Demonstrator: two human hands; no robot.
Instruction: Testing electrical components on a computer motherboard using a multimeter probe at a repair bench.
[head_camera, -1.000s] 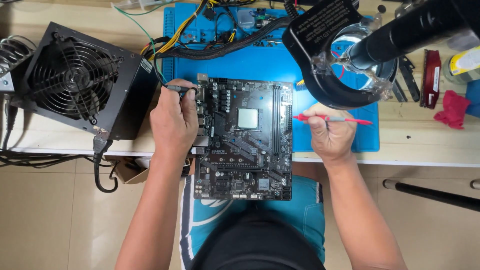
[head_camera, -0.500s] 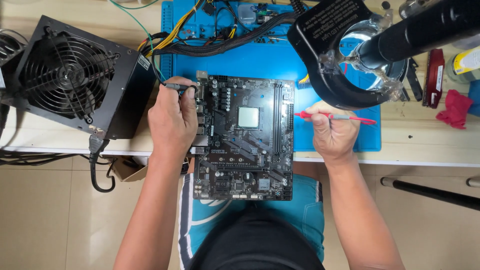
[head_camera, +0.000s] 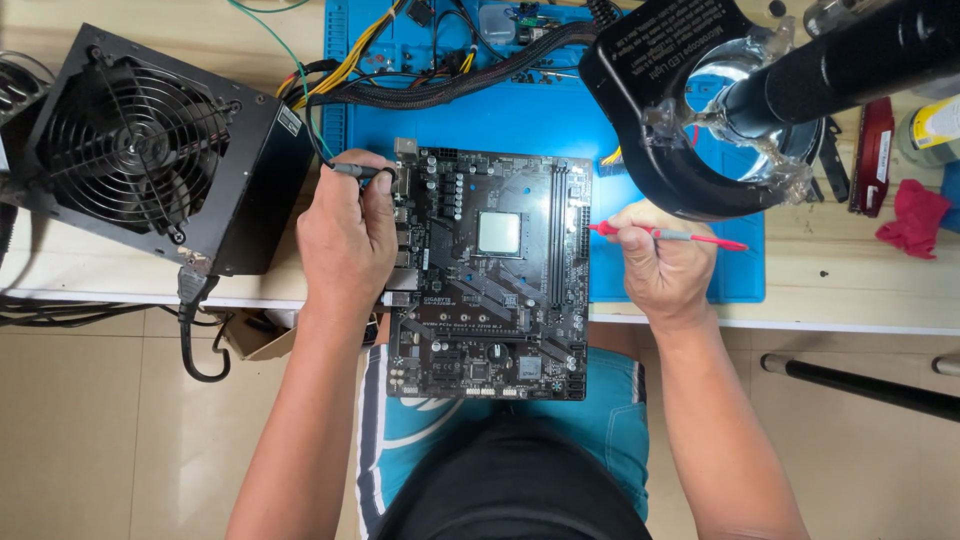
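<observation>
Hands (head_camera: 348, 240) gripping probes (head_camera: 668, 236), motherboard (head_camera: 490, 275), blue mat (head_camera: 520, 125)

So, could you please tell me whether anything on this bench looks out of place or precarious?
Yes: the motherboard lies only partly on the blue mat; its near half overhangs the table edge above the person's lap, which looks precarious.
</observation>
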